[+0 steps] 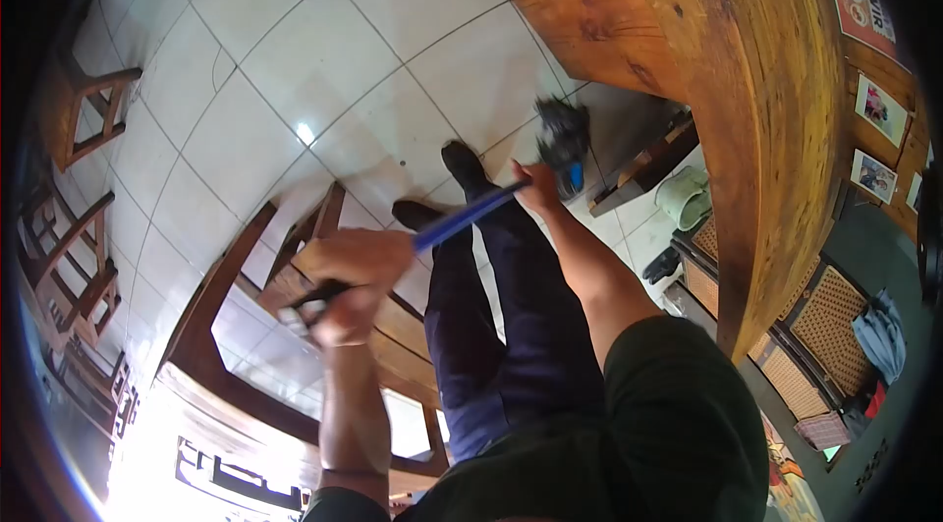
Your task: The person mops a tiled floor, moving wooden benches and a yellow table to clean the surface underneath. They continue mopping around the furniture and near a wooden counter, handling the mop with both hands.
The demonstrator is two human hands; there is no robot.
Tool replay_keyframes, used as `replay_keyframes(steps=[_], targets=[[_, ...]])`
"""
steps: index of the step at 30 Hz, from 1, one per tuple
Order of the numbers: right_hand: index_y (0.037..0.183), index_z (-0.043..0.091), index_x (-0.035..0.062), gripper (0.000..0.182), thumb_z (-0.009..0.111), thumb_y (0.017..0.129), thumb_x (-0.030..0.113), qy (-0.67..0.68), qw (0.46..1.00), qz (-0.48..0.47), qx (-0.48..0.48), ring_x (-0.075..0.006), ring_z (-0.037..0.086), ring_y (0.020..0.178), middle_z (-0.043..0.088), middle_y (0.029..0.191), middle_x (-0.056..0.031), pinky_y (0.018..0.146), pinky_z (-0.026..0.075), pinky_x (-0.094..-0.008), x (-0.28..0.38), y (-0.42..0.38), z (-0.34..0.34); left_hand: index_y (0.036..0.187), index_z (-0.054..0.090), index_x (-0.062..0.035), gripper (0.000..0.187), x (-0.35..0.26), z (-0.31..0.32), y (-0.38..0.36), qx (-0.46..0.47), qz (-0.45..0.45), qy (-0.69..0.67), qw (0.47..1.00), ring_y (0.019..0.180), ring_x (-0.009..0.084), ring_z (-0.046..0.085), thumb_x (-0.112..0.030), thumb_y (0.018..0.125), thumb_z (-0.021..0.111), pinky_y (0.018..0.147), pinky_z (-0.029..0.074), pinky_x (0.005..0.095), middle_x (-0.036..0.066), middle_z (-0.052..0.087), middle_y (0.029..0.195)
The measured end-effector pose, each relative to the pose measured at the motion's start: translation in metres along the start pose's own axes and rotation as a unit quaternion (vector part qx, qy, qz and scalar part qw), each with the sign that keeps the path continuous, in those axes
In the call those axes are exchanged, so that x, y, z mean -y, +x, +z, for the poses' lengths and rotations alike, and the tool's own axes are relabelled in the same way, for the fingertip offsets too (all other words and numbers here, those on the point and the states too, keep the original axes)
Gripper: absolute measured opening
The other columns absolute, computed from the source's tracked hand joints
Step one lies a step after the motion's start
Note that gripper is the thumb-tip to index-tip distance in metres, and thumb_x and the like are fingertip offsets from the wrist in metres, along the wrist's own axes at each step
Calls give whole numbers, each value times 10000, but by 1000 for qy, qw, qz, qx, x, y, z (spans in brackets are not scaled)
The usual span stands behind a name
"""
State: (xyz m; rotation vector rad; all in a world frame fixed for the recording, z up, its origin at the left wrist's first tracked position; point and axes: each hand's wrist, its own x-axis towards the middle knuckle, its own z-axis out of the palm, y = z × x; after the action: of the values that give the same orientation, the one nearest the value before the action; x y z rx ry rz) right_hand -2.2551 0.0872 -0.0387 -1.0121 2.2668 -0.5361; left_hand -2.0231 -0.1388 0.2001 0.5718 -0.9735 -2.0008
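Observation:
A broom with a blue handle point(470, 217) slants across in front of my legs. My left hand point(359, 262), smeared by motion, is closed around its upper part. Some dark thing point(319, 298) shows by that hand, too blurred to name. Farther down the handle, my right hand point(536, 190) is closed around it, the thumb pointing away from me. Dark bristles point(563, 129) and a blue socket point(577, 176) show on the floor beyond my right hand. The join between socket and handle is hidden behind that hand.
White floor tiles point(305, 60) lie ahead of my dark shoes point(462, 166). A thick wooden counter point(776, 129) curves along the right. Wooden chairs point(221, 296) stand close on my left, more farther left. Under the counter are a pale green object point(684, 198) and woven panels point(820, 311).

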Motion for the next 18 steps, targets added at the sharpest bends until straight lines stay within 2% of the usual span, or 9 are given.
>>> replay_keyframes(steps=[1,3,5,6,9,10,11,12,18], targets=[[583,541,10,590,468,991,430,-15,1000,-1,-2,-428,547,564,518,561,-228,524,362,-496,-23,-6,-4,626,465,-54,309,19,9,11,95,-2,-86,992,439,210,387,-251,766,658,463,311,367,37,372,500],[579,541,6,567,495,985,398,-21,1000,12,-10,-422,555,565,522,557,-224,520,361,-501,-36,-6,-8,647,416,-86,357,3,30,5,100,-29,-28,994,517,180,412,-344,785,621,505,329,362,30,417,580],[534,545,21,550,510,974,349,-31,998,-23,-50,-426,573,583,550,572,-231,560,412,-521,-10,1,-7,576,327,-127,451,-25,46,17,143,-22,21,989,429,165,356,-413,824,571,453,301,327,6,349,492],[519,530,21,550,519,970,335,-34,996,-47,-63,-423,559,549,527,533,-217,531,401,-509,1,7,1,498,267,-140,492,-36,51,12,119,14,5,993,324,170,257,-351,850,539,389,242,298,-13,232,402],[480,465,44,515,583,932,261,71,982,-146,-98,-386,508,466,472,472,-182,495,380,-481,58,32,5,437,216,-181,537,-85,44,-1,186,29,68,980,297,122,283,-257,798,606,352,240,267,-67,217,379],[475,470,49,507,594,923,251,65,978,-171,-105,-379,508,467,475,472,-176,492,376,-476,74,45,4,420,186,-191,554,-98,56,-9,100,28,66,992,275,116,245,-247,773,608,324,204,274,-68,192,364],[470,475,54,500,605,915,241,61,973,-197,-108,-372,508,467,479,473,-169,488,372,-471,92,57,4,486,324,-189,446,-115,42,-1,234,9,83,969,362,121,363,-243,838,592,373,286,272,-52,316,441],[469,480,57,492,611,909,234,80,967,-217,-106,-368,509,466,483,472,-163,488,372,-467,105,71,5,495,330,-189,435,-128,39,0,256,36,116,959,376,121,365,-252,833,596,384,287,273,-52,320,453],[501,536,54,478,593,920,278,153,941,-300,-42,-362,561,538,541,508,-145,569,444,-455,212,138,34,550,365,-189,380,-171,30,-37,146,122,225,956,460,120,377,-306,806,621,451,294,281,-47,350,522]])
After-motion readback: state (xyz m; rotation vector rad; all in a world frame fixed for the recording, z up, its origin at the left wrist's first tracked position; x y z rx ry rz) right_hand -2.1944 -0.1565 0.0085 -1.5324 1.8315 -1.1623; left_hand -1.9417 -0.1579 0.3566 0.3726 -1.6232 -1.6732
